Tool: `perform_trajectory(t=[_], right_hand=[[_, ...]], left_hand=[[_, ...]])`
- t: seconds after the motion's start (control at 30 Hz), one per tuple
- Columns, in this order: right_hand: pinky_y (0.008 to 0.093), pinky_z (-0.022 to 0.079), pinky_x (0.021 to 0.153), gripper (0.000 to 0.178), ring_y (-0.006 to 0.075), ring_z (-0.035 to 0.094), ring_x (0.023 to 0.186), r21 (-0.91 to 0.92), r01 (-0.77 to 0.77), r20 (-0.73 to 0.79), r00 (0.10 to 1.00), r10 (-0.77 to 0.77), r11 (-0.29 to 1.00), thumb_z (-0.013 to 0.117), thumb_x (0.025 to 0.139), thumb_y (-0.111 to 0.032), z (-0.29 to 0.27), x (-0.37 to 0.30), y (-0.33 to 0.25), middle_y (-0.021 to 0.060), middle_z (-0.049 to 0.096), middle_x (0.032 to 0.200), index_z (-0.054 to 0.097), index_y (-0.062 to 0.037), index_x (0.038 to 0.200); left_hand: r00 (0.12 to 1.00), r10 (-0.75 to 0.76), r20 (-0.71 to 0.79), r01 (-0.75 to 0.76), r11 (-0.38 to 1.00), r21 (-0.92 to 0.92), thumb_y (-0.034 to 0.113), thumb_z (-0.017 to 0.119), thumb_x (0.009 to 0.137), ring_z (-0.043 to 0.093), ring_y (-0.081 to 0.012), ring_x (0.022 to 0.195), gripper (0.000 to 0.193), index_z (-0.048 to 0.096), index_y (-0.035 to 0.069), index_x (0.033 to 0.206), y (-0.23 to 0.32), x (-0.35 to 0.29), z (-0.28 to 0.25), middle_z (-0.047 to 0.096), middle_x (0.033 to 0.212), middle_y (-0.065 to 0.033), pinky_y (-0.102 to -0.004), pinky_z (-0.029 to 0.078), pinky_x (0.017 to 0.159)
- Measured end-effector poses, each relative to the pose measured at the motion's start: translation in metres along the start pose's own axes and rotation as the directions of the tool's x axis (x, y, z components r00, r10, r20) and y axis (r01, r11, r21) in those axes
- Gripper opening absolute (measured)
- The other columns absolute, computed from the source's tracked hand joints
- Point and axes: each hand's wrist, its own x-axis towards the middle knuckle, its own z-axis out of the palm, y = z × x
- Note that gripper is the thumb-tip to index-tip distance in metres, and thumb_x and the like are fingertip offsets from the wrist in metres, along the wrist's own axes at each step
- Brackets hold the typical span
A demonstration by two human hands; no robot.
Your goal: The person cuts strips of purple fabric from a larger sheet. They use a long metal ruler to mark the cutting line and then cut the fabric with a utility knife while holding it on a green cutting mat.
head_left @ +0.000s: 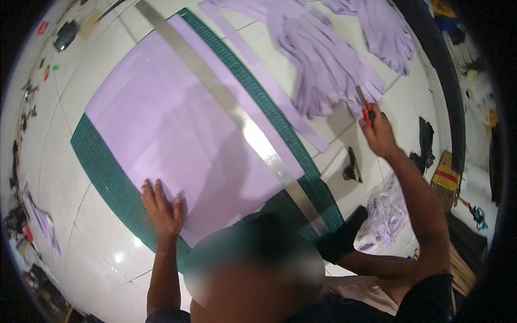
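nearest the lens, at the lower edge, a blurred oval (253, 277) covers the middle of the view; i cannot make out what it hides. just beyond it i have the left hand (164, 210) laid flat, fingers somewhat spread and gripping nothing, at the near left edge of a lilac sheet (156, 118). sheet location: spread on a green mat (99, 148), which shows along both sides and at the near end. a long metal ruler (215, 94) lies slantwise over the sheet, nearer its right side, its two ends running past the cloth; a narrow lilac band of the sheet shows to the right of it. i have the right hand (381, 132) out to the right, well apart from the sheet, closed around a red-handled tool (368, 114) with a narrow blade pointing away from the body. the blade overlaps, in this view, the near ends of a bundle of lilac strips (323, 59); i cannot tell whether they touch. one loose lilac strip (274, 89) lies just beside the mat, and a second lilac bundle (383, 40) sits farther right. below the right hand i note a dark metal piece (353, 168) and, nearer the body, a heap of pale scraps (385, 215). everything rests on a white tiled floor (70, 215).
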Motion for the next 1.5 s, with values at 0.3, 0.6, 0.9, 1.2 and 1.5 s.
perform_trajectory(t=[0.3, 0.6, 0.9, 1.2, 1.5], right_hand=[[0.0457, 0.048, 0.074, 0.041, 0.0406, 0.064, 0.083, -0.096, 0.003, 0.126, 0.992, 0.009, 0.995, 0.060, 0.094, -0.027, -0.111, 0.092, -0.073, 0.0228, 0.063, 0.091, 0.046, -0.0036, 0.124], [0.0458, 0.051, 0.074, 0.036, 0.0382, 0.066, 0.084, -0.044, 0.196, 0.395, 0.904, -0.163, 0.980, 0.061, 0.093, -0.028, -0.112, 0.063, -0.116, 0.0196, 0.063, 0.095, 0.048, -0.0043, 0.115], [0.0432, 0.049, 0.071, 0.033, 0.0370, 0.062, 0.081, 0.119, 0.135, 0.227, 0.961, -0.159, 0.984, 0.063, 0.092, -0.028, -0.076, 0.004, -0.020, 0.0178, 0.061, 0.090, 0.049, -0.0048, 0.111], [0.0443, 0.052, 0.071, 0.036, 0.0376, 0.068, 0.079, 0.389, -0.236, 0.151, 0.970, 0.191, 0.890, 0.065, 0.092, -0.032, 0.014, -0.080, 0.024, 0.0194, 0.065, 0.087, 0.050, -0.0047, 0.110], [0.0433, 0.051, 0.071, 0.037, 0.0342, 0.066, 0.078, 0.639, -0.178, 0.035, 0.979, 0.203, 0.748, 0.064, 0.095, -0.030, 0.053, -0.082, -0.037, 0.0184, 0.065, 0.088, 0.050, -0.0025, 0.114]], left_hand=[[0.997, 0.025, -0.075, -0.026, 1.000, -0.008, 0.046, 0.051, 0.095, 0.027, -0.0496, 0.142, 0.067, 0.040, 0.003, 0.145, -0.011, -0.003, 0.022, 0.029, 0.154, -0.0299, -0.0639, 0.020, 0.114], [0.997, 0.014, -0.079, -0.014, 1.000, 0.003, 0.050, 0.049, 0.095, 0.026, -0.0489, 0.143, 0.068, 0.038, 0.007, 0.147, -0.010, -0.005, 0.028, 0.029, 0.154, -0.0285, -0.0652, 0.020, 0.114], [0.984, 0.089, -0.156, -0.097, 0.994, -0.046, 0.046, 0.055, 0.096, 0.028, -0.0454, 0.141, 0.069, 0.038, 0.005, 0.147, -0.002, -0.004, 0.023, 0.030, 0.154, -0.0250, -0.0636, 0.024, 0.112], [0.991, 0.080, 0.109, -0.097, 0.981, 0.166, 0.045, 0.067, 0.089, 0.038, -0.0448, 0.133, 0.065, 0.047, 0.008, 0.138, -0.008, 0.054, -0.086, 0.040, 0.144, -0.0243, -0.0590, 0.029, 0.108], [0.899, 0.154, 0.411, -0.270, 0.932, 0.241, 0.029, 0.073, 0.088, 0.055, -0.0382, 0.118, 0.049, 0.056, 0.001, 0.125, -0.019, 0.191, -0.290, 0.058, 0.123, -0.0222, -0.0441, 0.046, 0.100]])
